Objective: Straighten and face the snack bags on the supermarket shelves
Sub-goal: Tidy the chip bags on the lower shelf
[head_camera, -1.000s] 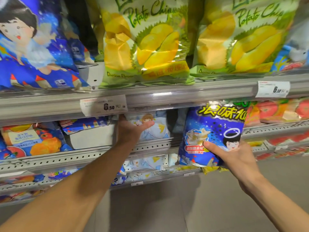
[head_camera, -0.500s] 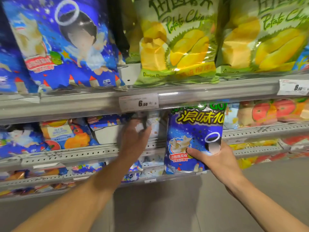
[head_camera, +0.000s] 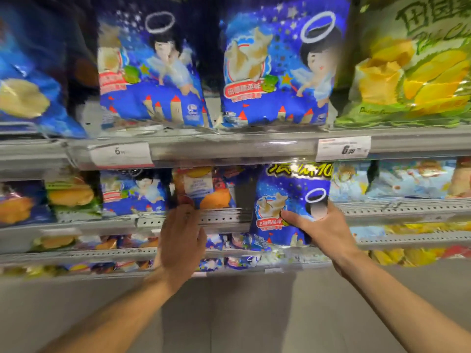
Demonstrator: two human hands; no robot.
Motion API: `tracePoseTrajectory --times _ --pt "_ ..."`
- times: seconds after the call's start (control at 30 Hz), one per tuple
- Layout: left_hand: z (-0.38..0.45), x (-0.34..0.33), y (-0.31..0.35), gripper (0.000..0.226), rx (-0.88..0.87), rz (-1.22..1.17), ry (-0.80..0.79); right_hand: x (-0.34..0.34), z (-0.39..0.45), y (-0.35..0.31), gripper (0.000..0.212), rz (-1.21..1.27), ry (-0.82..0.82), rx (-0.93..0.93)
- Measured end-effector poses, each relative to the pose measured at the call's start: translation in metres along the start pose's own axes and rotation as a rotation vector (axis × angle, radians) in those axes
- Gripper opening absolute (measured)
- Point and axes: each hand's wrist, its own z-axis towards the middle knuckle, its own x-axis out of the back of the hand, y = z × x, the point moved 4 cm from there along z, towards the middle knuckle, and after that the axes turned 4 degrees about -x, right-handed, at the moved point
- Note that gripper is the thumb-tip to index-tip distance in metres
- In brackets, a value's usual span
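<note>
My right hand (head_camera: 323,230) grips a blue snack bag (head_camera: 285,200) with a haloed cartoon figure, held upright in front of the second shelf. My left hand (head_camera: 181,238) is off the bags, fingers apart, in front of the second shelf's perforated rail (head_camera: 224,215), just below an orange-and-blue bag (head_camera: 204,189). Two matching blue bags (head_camera: 150,72) (head_camera: 275,70) stand face-out on the top shelf. A green durian chip bag (head_camera: 413,70) stands to their right. The frame is blurred.
The top shelf's front strip (head_camera: 229,149) carries price tags (head_camera: 119,154) (head_camera: 342,149). More snack bags fill the second shelf (head_camera: 132,192) and the lower shelves (head_camera: 229,243). Grey floor (head_camera: 229,314) lies below the shelving.
The view has swung left. My left hand has come out of the second shelf and dropped to its rail. My right hand still holds the blue bag.
</note>
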Motion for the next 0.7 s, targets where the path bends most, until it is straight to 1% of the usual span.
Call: tracePoseTrajectory --times 0.1,0.17,0.23,0.3,0.37,0.47,0.63,0.7 --pt "-0.002 0.0 -0.018 0.036 0.076 0.106 -0.098 -0.017 0.011 -0.017 0.044 0.007 -0.008 0.056" --pt "0.002 0.004 -0.027 0.026 0.14 0.121 -0.089 -0.024 0.021 -0.025 0.044 -0.005 -0.006 0.076" --pt "0.008 0.007 -0.035 0.018 0.173 0.155 -0.089 -0.029 0.034 -0.031 0.049 -0.008 0.02 0.096" --pt "0.011 0.006 -0.04 0.021 0.164 0.21 -0.14 -0.033 0.047 -0.038 0.053 -0.033 0.063 0.105" --pt "0.014 0.005 -0.043 0.027 0.146 0.217 -0.173 -0.038 0.058 -0.042 0.049 -0.066 0.064 0.118" --pt "0.018 0.012 -0.042 0.03 0.139 0.203 -0.17 -0.04 0.066 -0.042 0.044 -0.094 0.059 0.143" --pt "0.02 0.017 -0.039 0.036 0.181 0.21 -0.198 -0.041 0.068 -0.039 0.046 -0.076 0.102 0.155" --pt "0.019 0.017 -0.038 0.035 0.17 0.197 -0.193 -0.044 0.07 -0.038 0.051 -0.055 0.131 0.142"
